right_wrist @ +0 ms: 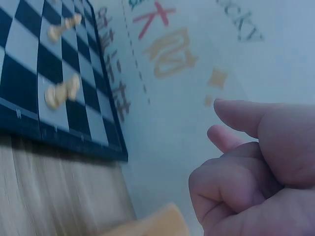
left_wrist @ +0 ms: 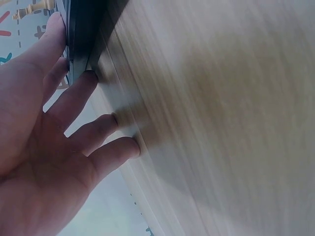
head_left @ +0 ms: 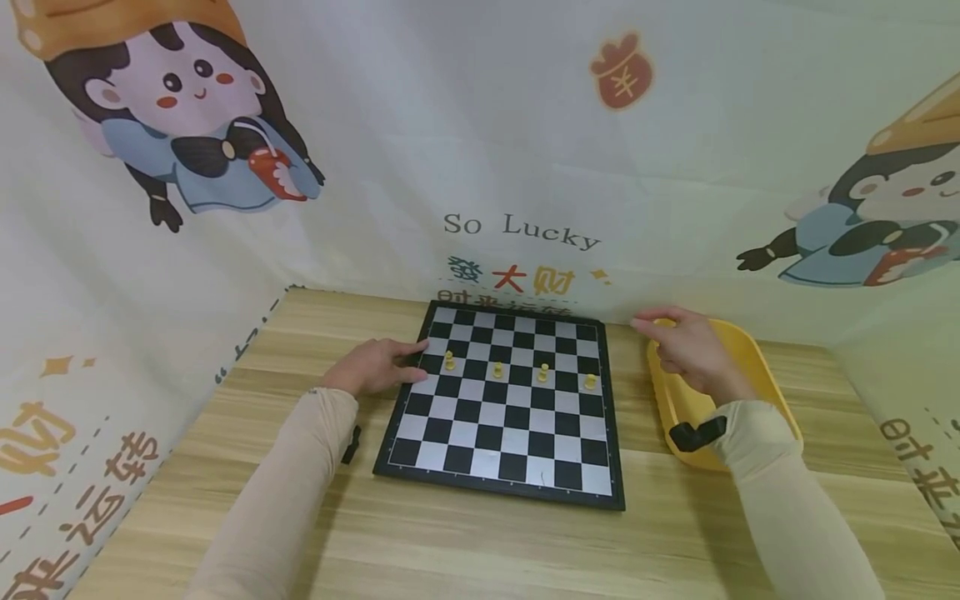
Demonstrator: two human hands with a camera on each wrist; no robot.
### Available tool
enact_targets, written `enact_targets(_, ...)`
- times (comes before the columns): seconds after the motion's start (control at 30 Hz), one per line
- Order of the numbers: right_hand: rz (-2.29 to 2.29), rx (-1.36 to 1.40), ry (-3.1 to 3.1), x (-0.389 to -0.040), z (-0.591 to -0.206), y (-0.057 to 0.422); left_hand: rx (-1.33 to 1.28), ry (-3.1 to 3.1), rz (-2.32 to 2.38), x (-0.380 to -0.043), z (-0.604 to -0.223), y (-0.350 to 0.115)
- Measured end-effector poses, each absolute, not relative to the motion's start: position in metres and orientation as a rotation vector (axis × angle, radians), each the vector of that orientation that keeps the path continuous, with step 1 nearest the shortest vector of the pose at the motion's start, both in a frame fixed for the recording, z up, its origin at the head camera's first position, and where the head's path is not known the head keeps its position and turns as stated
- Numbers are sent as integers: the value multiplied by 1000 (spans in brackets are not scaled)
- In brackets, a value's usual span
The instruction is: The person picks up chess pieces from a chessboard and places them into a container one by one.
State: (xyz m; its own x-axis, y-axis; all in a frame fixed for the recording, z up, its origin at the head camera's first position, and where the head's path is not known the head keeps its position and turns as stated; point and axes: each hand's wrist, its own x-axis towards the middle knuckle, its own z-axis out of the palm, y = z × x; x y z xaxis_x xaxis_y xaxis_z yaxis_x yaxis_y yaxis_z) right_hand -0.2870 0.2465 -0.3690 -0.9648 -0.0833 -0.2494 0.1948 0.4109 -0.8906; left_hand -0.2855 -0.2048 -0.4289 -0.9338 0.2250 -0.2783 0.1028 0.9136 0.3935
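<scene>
A black-and-white chessboard (head_left: 491, 414) lies on the table, with several pale yellow chess pieces (head_left: 543, 373) in a row across it. At the board's left edge is my left hand (head_left: 372, 367), thumb and index finger spread apart and touching the frame. The left wrist view shows its thumb (left_wrist: 55, 27) on the board's edge and its other fingers reaching down to the tabletop. My right hand (head_left: 693, 350) is raised over the yellow basket (head_left: 780, 400). Its thumb and index finger point toward the board while the other fingers curl in; nothing shows between them.
The wooden tabletop (head_left: 480, 550) extends around the board and basket. Behind it hangs a pale printed cloth (head_left: 450, 108) with cartoon figures and lettering, which also runs down both sides. The board's far edge lies close to the cloth.
</scene>
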Motion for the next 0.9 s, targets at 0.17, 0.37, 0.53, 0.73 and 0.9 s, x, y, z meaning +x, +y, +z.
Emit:
enact_targets(0.17, -1633, 55, 2391, -282, -371, 229, 241, 2759, 532, -286, -429, -205)
enact_targets(0.37, -1654, 26, 2376, -278, -380, 213, 235, 2755, 533, -286, -428, -205)
enact_targets(0.53, -1656, 16, 2374, -277, -390, 206, 228, 2751, 539, -285, -429, -205)
enact_targets(0.73, -1636, 24, 2391, -275, -400, 199, 247, 2757, 538, -285, -429, -205)
enact_targets(0.9, -1661, 15, 2372, -272, -410, 195, 253, 2755, 537, -285, -428, -204)
